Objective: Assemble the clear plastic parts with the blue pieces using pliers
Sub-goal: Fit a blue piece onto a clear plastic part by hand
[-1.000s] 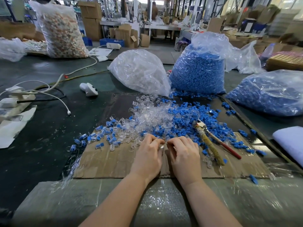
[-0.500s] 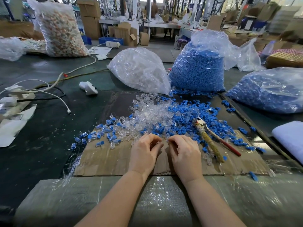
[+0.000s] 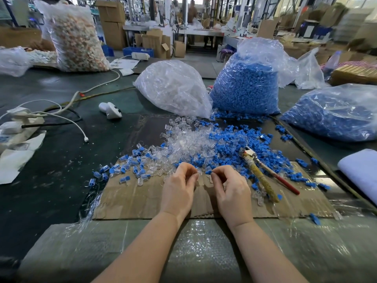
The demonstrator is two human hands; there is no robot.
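My left hand (image 3: 179,188) pinches a small clear plastic part (image 3: 199,170) at its fingertips. Facing it, my right hand (image 3: 230,188) pinches a blue piece (image 3: 208,172); the two pieces sit a short gap apart above the cardboard sheet (image 3: 130,201). Behind my fingers lies a mixed pile of loose clear parts (image 3: 189,142) and blue pieces (image 3: 234,139). Joined clear-and-blue pieces (image 3: 124,170) are scattered to the left. The pliers (image 3: 263,176), with one yellow and one red handle, lie on the cardboard right of my right hand, untouched.
A bag of clear parts (image 3: 173,88) and two bags of blue pieces (image 3: 246,84) (image 3: 334,115) stand behind the pile. A white controller (image 3: 110,110), cables and a power strip (image 3: 22,119) lie left. White foam (image 3: 361,172) sits at the right edge. Bubble wrap (image 3: 202,246) covers the near edge.
Both hands have lifted slightly off the cardboard and turned their fingertips toward each other. A blue piece now shows in my right fingers, with a clear part in my left.
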